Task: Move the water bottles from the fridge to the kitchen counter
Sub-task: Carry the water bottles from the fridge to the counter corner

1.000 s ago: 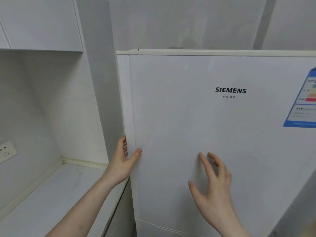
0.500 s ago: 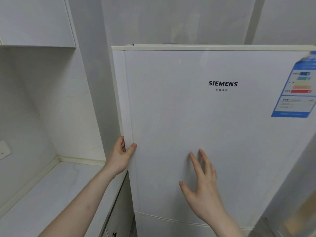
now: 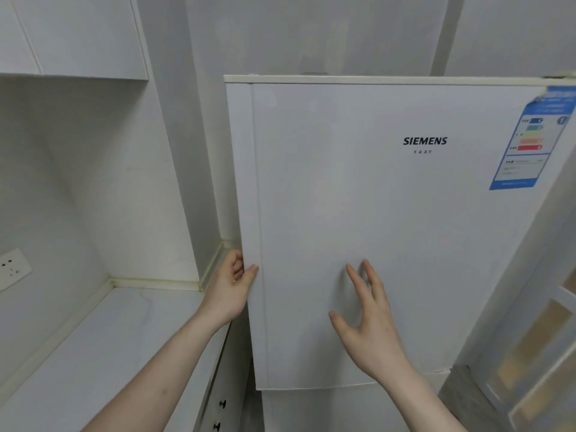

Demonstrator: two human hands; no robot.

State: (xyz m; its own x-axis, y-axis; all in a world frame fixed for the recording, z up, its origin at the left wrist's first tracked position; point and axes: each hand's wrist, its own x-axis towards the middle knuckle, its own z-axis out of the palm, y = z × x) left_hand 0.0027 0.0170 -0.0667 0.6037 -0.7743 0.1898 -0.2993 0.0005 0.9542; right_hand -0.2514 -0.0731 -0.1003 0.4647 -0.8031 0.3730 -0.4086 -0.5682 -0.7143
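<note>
A white Siemens fridge fills the middle and right of the head view, and its upper door [image 3: 374, 229] hides the inside. No water bottles show. My left hand [image 3: 232, 285] grips the door's left edge, fingers curled behind it and thumb on the front. My right hand [image 3: 367, 319] is spread with straight fingers at the door's front, lower middle; whether it touches the panel I cannot tell. The pale kitchen counter [image 3: 103, 347] lies at the lower left beside the fridge.
A wall cupboard [image 3: 78, 35] hangs above the counter. A wall socket [image 3: 12, 269] sits at the far left. Drawer fronts with dark knobs [image 3: 222, 404] are below the counter's edge. A blue energy label [image 3: 530, 141] is on the door's right. A glazed door [image 3: 536, 353] stands at right.
The view has swung and the door's left edge looks slightly further out than before. My left hand keeps its grip on that edge; my right hand stays spread on the front.
</note>
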